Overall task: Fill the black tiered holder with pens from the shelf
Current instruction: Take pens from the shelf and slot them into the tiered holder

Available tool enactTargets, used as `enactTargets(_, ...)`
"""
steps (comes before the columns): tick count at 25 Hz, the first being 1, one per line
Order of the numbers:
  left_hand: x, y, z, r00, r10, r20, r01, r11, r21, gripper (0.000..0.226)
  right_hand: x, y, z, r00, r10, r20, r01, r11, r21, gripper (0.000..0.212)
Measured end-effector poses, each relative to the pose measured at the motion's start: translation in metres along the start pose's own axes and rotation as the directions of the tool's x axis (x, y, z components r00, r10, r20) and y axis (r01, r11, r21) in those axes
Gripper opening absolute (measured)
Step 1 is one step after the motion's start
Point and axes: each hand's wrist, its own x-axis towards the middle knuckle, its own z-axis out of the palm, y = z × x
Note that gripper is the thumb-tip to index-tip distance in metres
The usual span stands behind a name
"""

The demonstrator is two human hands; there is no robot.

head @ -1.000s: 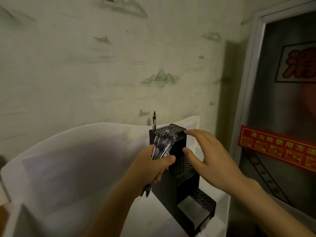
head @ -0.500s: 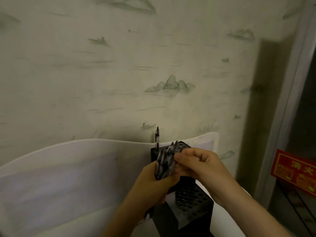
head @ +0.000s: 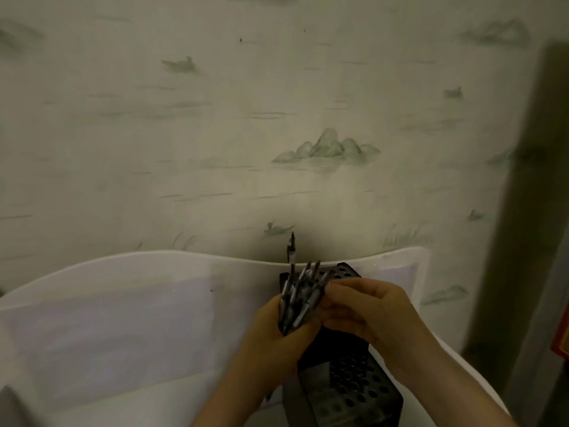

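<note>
Since 1 s ago, right hand point(head: 366, 309) moves from spread to pinching 1 pen from the bundle of pens point(head: 300, 298) gripped by left hand point(head: 278, 331), above the black tiered holder point(head: 351, 380); insertion likely follows.

right hand point(head: 366, 309) closed from open reach, now pinching bundled pens point(head: 303, 298)

Both hands point(head: 323, 315) with pen bundle point(head: 303, 295) block holder point(head: 348, 383) top tier; lower tier holes exposed.
</note>
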Motion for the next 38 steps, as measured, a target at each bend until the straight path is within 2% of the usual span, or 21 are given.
enactTargets(3, 0.005, -0.004, -0.001, 0.996, 0.040, -0.080, -0.031, 0.994, 0.105, 0.013, 0.009, 0.007, 0.006, 0.999, -0.046, -0.024, 0.045, 0.998, -0.050, 0.017)
enactTargets(7, 0.007, -0.010, -0.009, 0.994, 0.003, -0.113, 0.010, 0.993, 0.121, 0.013, 0.024, 0.012, 0.011, 0.998, -0.047, -0.035, 0.047, 0.999, 0.006, 0.012)
enactTargets(11, 0.007, -0.014, -0.020, 0.992, -0.015, -0.122, 0.033, 0.989, 0.146, 0.008, 0.044, -0.004, 0.004, 0.996, -0.051, -0.068, 0.062, 0.984, 0.167, 0.004)
enactTargets(13, 0.009, -0.015, -0.026, 0.989, -0.024, -0.143, 0.046, 0.987, 0.154, 0.006, 0.057, -0.017, -0.002, 0.984, -0.141, -0.112, 0.164, 0.957, 0.237, 0.005)
enactTargets(16, 0.011, -0.016, -0.033, 0.982, -0.036, -0.184, 0.064, 0.987, 0.147, 0.011, 0.076, -0.029, -0.005, 0.887, -0.420, -0.191, 0.432, 0.902, 0.025, 0.018)
enactTargets(18, 0.013, -0.017, -0.037, 0.982, -0.033, -0.184, 0.061, 0.987, 0.147, 0.011, 0.085, -0.031, 0.002, 0.819, -0.549, -0.166, 0.534, 0.836, -0.128, 0.018)
enactTargets(22, 0.016, -0.017, -0.043, 0.984, 0.000, -0.181, 0.029, 0.987, 0.160, 0.017, 0.103, -0.023, 0.013, 0.717, -0.689, -0.104, 0.599, 0.686, -0.413, 0.017)
enactTargets(24, 0.018, -0.018, -0.045, 0.984, 0.009, -0.179, 0.020, 0.987, 0.162, 0.019, 0.109, -0.019, 0.017, 0.695, -0.715, -0.071, 0.602, 0.634, -0.485, 0.017)
enactTargets(30, 0.021, -0.023, -0.048, 0.986, 0.007, -0.164, 0.020, 0.987, 0.160, 0.016, 0.116, -0.010, 0.017, 0.723, -0.689, -0.052, 0.569, 0.637, -0.520, 0.017)
enactTargets(34, 0.024, -0.024, -0.048, 0.988, 0.016, -0.155, 0.009, 0.987, 0.161, 0.010, 0.117, -0.006, 0.019, 0.743, -0.669, 0.013, 0.556, 0.606, -0.569, 0.017)
enactTargets(38, 0.027, -0.024, -0.047, 0.990, 0.020, -0.142, 0.003, 0.986, 0.165, 0.007, 0.120, -0.003, 0.014, 0.814, -0.574, 0.090, 0.514, 0.640, -0.570, 0.016)
